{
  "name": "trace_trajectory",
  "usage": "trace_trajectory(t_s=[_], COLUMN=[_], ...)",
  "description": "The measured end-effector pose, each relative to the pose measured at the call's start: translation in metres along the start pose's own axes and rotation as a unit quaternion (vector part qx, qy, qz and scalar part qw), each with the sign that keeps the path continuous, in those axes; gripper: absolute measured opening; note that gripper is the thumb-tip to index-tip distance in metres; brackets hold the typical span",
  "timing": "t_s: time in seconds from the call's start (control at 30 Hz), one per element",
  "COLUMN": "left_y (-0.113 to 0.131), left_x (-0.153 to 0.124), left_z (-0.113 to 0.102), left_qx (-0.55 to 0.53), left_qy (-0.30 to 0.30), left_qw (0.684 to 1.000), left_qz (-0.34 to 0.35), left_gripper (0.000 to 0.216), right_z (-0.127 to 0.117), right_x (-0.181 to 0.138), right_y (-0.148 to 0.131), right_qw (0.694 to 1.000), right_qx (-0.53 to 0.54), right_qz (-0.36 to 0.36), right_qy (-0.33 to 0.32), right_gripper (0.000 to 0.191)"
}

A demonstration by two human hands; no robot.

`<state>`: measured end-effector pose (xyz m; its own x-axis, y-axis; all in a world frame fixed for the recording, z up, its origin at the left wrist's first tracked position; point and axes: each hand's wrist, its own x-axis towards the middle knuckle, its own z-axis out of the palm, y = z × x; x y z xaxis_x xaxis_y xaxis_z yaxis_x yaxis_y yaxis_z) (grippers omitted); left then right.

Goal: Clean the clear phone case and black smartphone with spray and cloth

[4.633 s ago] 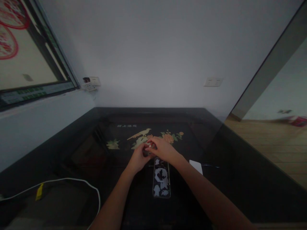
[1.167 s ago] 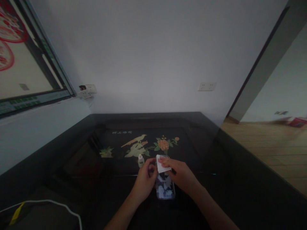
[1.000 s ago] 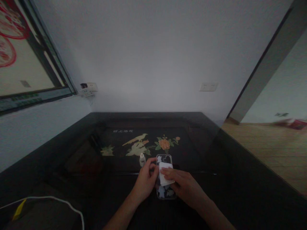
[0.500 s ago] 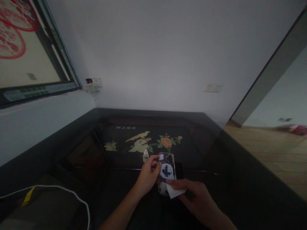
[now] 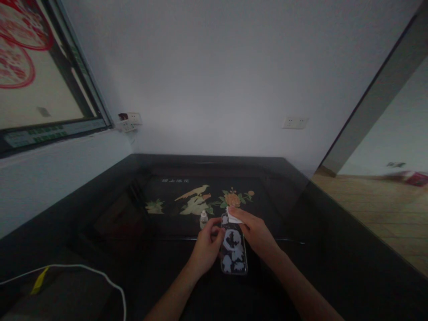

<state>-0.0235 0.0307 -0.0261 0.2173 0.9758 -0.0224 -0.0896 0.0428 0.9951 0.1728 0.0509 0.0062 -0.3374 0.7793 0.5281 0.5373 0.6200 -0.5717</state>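
Note:
A phone case (image 5: 233,252) with a pale patterned back lies flat on the dark table (image 5: 100,232), lengthwise toward me. My left hand (image 5: 206,246) grips its left edge with curled fingers. My right hand (image 5: 254,232) presses a small white wipe (image 5: 233,216) on the case's far end. A small white bottle (image 5: 203,219) stands just beyond my left hand.
The tabletop carries a bird and flower inlay (image 5: 200,201). A white cable (image 5: 83,271) with a yellow tag lies at the near left. Wall sockets (image 5: 129,121) sit by the window at left, another socket (image 5: 294,122) on the back wall. A wooden floor (image 5: 377,209) opens to the right.
My right hand has slid the white wipe from the case's near end up to its far end. Earlier both hands worked together above the case; the small bottle now stands on the table.

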Motion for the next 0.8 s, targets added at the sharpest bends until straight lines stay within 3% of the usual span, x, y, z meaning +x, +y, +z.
trace_trajectory(t_s=[0.13,0.37,0.6,0.8], left_y=[0.0,0.003,0.0,-0.001], left_x=[0.001,0.001,0.003,0.003], left_z=[-0.003,-0.003,-0.004,-0.003], left_qx=[0.004,0.008,0.011,0.001], left_qy=[0.017,0.04,0.055,0.039], left_qw=[1.0,0.999,0.998,0.999], left_qz=[-0.001,-0.011,0.003,-0.026], left_gripper=[0.053,0.056,0.052,0.053], right_z=[0.008,-0.001,-0.016,-0.03], right_x=[-0.006,-0.027,-0.055,-0.063], right_y=[-0.002,-0.023,-0.056,-0.076], right_qw=[0.996,0.984,0.976,0.972], right_qx=[-0.023,-0.035,0.051,0.13], right_qz=[-0.051,-0.071,-0.068,-0.009], right_qy=[-0.063,-0.157,-0.201,-0.195], right_gripper=[0.059,0.074,0.07,0.063])
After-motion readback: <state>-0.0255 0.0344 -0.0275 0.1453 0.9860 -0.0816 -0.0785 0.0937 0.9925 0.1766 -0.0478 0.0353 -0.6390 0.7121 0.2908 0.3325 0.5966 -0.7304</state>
